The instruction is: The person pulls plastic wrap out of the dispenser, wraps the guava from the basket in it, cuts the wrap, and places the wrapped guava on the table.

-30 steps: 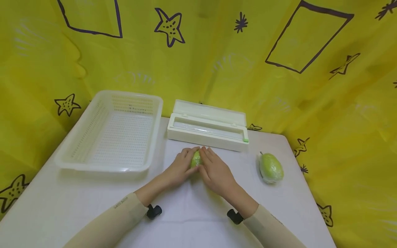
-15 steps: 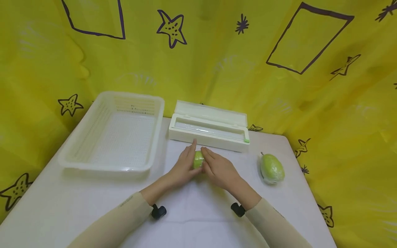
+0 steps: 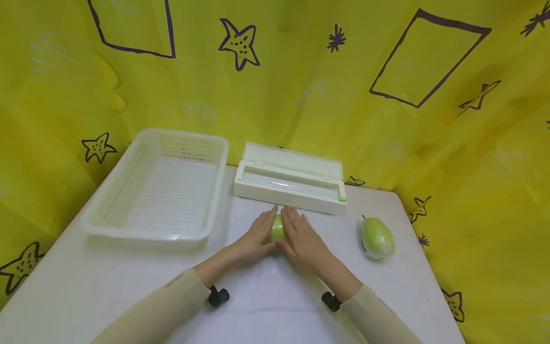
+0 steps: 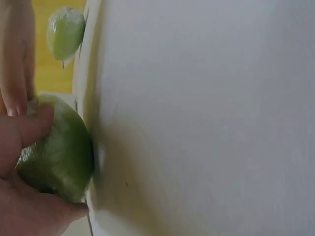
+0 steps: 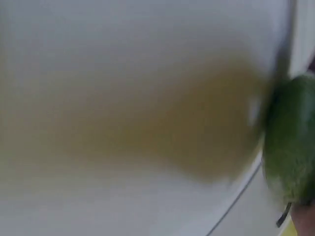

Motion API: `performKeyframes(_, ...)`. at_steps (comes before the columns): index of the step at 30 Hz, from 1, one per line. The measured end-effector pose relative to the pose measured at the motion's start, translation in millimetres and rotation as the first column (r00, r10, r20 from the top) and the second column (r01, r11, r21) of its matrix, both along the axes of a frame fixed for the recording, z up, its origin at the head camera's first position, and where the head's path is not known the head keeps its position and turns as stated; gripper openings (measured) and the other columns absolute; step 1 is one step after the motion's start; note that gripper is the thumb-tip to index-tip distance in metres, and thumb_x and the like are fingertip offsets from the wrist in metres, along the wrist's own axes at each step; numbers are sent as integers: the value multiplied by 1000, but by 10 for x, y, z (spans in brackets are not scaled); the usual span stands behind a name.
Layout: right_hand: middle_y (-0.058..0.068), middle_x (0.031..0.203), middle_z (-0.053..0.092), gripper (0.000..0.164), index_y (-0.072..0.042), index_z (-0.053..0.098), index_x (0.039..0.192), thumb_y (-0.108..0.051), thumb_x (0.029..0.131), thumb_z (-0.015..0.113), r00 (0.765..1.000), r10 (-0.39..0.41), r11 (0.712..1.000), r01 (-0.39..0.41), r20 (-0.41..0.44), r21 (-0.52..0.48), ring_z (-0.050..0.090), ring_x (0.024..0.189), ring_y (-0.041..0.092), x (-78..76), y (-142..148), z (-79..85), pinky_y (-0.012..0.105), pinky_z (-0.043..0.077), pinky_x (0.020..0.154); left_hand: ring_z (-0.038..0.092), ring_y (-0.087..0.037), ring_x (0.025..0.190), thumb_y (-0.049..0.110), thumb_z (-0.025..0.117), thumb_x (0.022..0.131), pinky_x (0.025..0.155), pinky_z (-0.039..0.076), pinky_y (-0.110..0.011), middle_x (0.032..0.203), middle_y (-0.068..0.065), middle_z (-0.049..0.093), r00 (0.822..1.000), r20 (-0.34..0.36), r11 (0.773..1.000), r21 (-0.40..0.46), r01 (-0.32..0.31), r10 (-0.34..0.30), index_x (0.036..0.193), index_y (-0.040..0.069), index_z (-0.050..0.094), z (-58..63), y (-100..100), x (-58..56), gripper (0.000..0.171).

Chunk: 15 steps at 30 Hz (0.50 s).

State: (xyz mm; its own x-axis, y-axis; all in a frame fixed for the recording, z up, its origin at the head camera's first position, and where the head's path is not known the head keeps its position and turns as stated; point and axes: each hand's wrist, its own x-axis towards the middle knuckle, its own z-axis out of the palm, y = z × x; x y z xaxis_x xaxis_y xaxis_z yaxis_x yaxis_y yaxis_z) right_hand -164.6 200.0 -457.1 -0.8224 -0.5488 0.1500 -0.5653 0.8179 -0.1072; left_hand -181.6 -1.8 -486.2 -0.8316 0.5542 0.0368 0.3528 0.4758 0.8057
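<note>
Between both hands, on the white cloth, sits a green pear (image 3: 277, 229) in clear plastic wrap. My left hand (image 3: 253, 240) grips it from the left; its thumb and fingers spread around the glossy pear (image 4: 61, 152) in the left wrist view. The straight fingers of my right hand (image 3: 304, 242) press along the pear's other side, with the thumb low against it. Part of the dark, blurred pear (image 5: 290, 142) and its stem show at the edge of the right wrist view. A second wrapped pear (image 3: 378, 238) lies off to the right.
Behind the hands stands a long white cling film box (image 3: 288, 198) with its lid raised, a roll (image 3: 292, 185) inside and a green tab at its right end. A white plastic basket (image 3: 146, 233) is at the left. A yellow curtain (image 3: 283, 95) hangs behind the table.
Both hands stay around the pear and shift slightly. The left fingers, which reached up toward the box half a second ago, are lower and closer to the pear.
</note>
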Motion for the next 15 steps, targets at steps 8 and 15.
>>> performKeyframes(8, 24, 164, 11, 74, 4, 9, 157, -38, 106, 43, 963, 20, 973, 44, 269, -228, 12, 152, 37, -33, 150, 5, 51, 22, 120, -3, -36, 153, 21, 84, 79, 121, 10, -56, 167, -16, -4, 991, 103, 990, 107, -94, 83, 161, 10, 0, 64, 12, -108, 118)
performKeyframes(15, 25, 164, 4, 71, -4, 7, 160, -34, 106, 42, 959, -33, 906, 147, 281, -397, 1, 151, 45, -2, -1, -40, 59, 8, 121, 1, -39, 152, 19, 72, 89, 121, 9, -56, 166, -20, 7, 991, 131, 990, 139, 2, -21, 159, 4, 6, -10, 112, -92, 98)
